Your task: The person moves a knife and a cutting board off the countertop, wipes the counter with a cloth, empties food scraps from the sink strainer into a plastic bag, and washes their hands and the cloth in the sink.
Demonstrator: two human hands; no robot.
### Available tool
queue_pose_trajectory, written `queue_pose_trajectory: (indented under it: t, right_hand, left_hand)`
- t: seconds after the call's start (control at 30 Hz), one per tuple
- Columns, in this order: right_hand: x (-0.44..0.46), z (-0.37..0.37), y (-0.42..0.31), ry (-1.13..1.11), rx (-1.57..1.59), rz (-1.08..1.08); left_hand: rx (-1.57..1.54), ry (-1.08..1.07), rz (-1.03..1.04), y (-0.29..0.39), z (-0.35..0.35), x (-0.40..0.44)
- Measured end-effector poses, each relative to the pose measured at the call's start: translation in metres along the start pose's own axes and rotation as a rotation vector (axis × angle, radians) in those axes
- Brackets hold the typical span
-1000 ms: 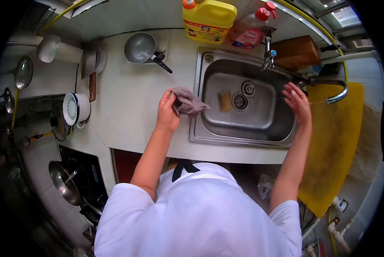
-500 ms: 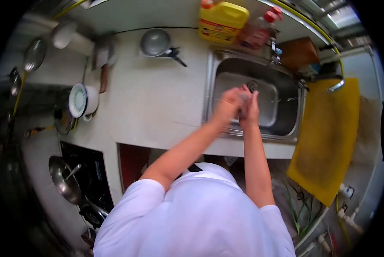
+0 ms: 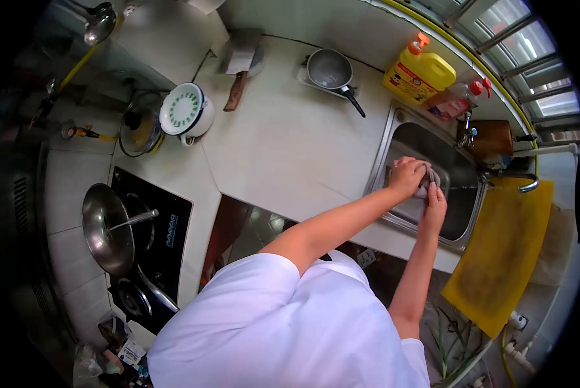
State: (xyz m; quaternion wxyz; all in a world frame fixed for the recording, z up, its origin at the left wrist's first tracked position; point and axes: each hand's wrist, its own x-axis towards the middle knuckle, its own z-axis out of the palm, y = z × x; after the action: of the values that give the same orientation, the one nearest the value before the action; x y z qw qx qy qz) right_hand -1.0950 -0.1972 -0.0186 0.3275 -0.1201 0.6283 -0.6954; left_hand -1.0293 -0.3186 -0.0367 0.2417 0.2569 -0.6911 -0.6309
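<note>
Over the near side of the steel sink point(image 3: 461, 223), both hands hold a crumpled greyish-pink cloth point(image 3: 427, 181). My left hand point(image 3: 407, 176) is closed on its left part, fingers curled over it. Lower and to the right, my right hand point(image 3: 436, 204) grips the cloth's other end between thumb and fingers. Part of the cloth is hidden inside the hands. The chrome faucet point(image 3: 529, 184) points off to the right of the basin.
Along the back stand a yellow jug point(image 3: 419, 77), a red-capped bottle point(image 3: 455, 100) and a small saucepan point(image 3: 329, 69). A cleaver point(image 3: 237, 89) and an enamel pot point(image 3: 185, 111) lie leftward. A wok point(image 3: 107, 229) sits on the stove point(image 3: 167, 213); a yellow mat point(image 3: 500, 252) hangs right.
The view has swung left, so the sink and hands appear further right and more of the stove shows. The hands stay together at the sink, and the cloth between them is now clearer.
</note>
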Motion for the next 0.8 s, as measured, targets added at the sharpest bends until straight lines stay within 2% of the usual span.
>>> queue_pose_trajectory:
  t: [0.03,0.07,0.13,0.17,0.23,0.27,0.33,0.4,0.47,0.53,0.6,0.67,0.7,0.73,0.77,0.8]
  right_hand:
    - [-0.003,0.0,-0.011,-0.023,-0.25,-0.119]
    - [-0.007,-0.002,-0.024,-0.061,-0.356,-0.128]
    - [-0.006,-0.016,-0.027,0.064,0.22,0.102]
    - [0.0,-0.033,-0.022,0.051,0.216,0.11]
    - [0.024,-0.064,0.006,0.209,-1.148,0.196]
    - [0.029,-0.068,0.019,0.18,-1.154,0.18]
    - [0.022,-0.063,0.034,0.213,-0.534,-0.104]
    - [0.002,-0.028,0.016,0.156,-0.445,-0.109]
    - [-0.028,0.025,-0.005,0.167,-0.225,-0.083]
    - [-0.048,0.053,-0.002,0.036,-0.186,-0.092]
    - [-0.056,0.071,0.018,-0.058,-0.301,-0.187]
    - [-0.097,0.127,0.004,-0.17,-0.373,-0.429]
    - [-0.111,0.141,0.004,-0.239,-0.315,-0.404]
    - [-0.122,0.148,0.006,-0.308,-0.26,-0.375]
    - [-0.129,0.146,0.013,-0.395,-0.231,-0.268]
    - [-0.143,0.156,0.013,-0.433,-0.058,-0.096]
  left_hand:
    - [0.124,0.038,-0.04,0.008,-0.011,-0.009]
    - [0.125,0.051,-0.035,0.013,-0.019,-0.016]
    - [0.167,0.164,-0.041,0.016,-0.035,-0.029]
    - [0.18,0.148,-0.042,0.011,-0.041,-0.034]
    - [0.183,0.125,-0.071,0.002,-0.049,-0.049]
    - [0.18,0.088,-0.097,0.0,-0.054,-0.055]
    - [0.18,0.063,-0.171,0.002,-0.069,-0.068]
    - [0.059,0.061,-0.283,-0.001,-0.075,-0.075]
    - [0.037,0.11,-0.304,-0.004,-0.077,-0.079]
    - [-0.107,0.16,-0.346,0.001,-0.079,-0.084]
    - [-0.157,0.171,-0.287,0.001,-0.083,-0.087]
    - [-0.375,0.337,-0.324,0.031,-0.098,-0.108]
    - [-0.525,0.319,-0.221,0.016,-0.096,-0.111]
    - [-0.52,0.331,-0.216,0.023,-0.103,-0.123]
    - [-0.725,0.225,-0.315,0.028,-0.113,-0.139]
    - [-0.928,0.111,-0.414,0.039,-0.124,-0.155]
